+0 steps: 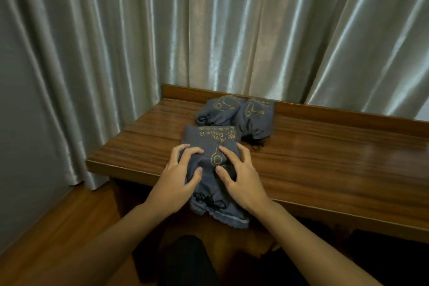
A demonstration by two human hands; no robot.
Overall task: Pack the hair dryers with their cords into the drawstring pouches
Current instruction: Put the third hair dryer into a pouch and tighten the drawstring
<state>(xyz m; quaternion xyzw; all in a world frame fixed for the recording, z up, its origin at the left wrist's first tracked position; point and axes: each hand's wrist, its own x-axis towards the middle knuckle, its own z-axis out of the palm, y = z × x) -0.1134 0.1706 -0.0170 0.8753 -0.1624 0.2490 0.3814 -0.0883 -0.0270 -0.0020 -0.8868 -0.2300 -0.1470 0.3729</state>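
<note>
A filled grey drawstring pouch (209, 146) with yellow print lies on the wooden table (325, 160), its tied black cord end hanging over the front edge. My left hand (178, 176) grips its left side with curled fingers and thumb. My right hand (241, 176) grips its right side the same way. Two more filled grey pouches lie behind it: one at the back left (220, 109), one at the back right (255, 116), both with their cords drawn. No hair dryer shows outside a pouch.
Pale shiny curtains (209, 30) hang behind and left of the table, right up to its raised back rim (336, 111). Wooden floor (69, 227) lies to the lower left. My dark-clothed knee (185, 260) is under the table's front edge.
</note>
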